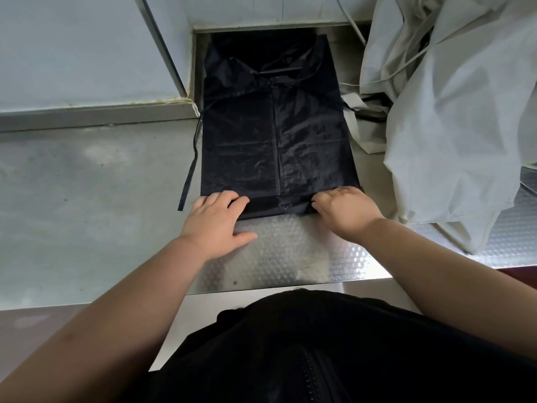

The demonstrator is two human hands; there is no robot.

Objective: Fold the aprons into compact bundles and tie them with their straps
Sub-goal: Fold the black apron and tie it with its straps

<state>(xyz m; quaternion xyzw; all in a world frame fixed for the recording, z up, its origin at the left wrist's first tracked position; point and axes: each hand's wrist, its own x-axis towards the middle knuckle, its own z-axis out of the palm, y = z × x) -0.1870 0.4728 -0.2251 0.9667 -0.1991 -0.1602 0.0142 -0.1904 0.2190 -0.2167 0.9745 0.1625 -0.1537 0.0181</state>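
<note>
A black shiny apron (273, 135) lies flat on the steel counter (96, 205), folded lengthwise into a long panel. Its near edge is turned over into a narrow fold. My left hand (216, 221) grips the left end of that fold, fingers curled over it and thumb on the counter. On the fold's right end, my right hand (344, 212) has its fingers curled round the cloth. One black strap (190, 167) trails down the counter left of the apron. More straps lie bunched at the apron's far end (279, 69).
A heap of white cloth (453, 120) with thin white straps fills the right side, close to the apron's right edge. A pale wall panel (81, 50) borders the counter at the back left. The counter's front edge (290, 286) runs just before my body.
</note>
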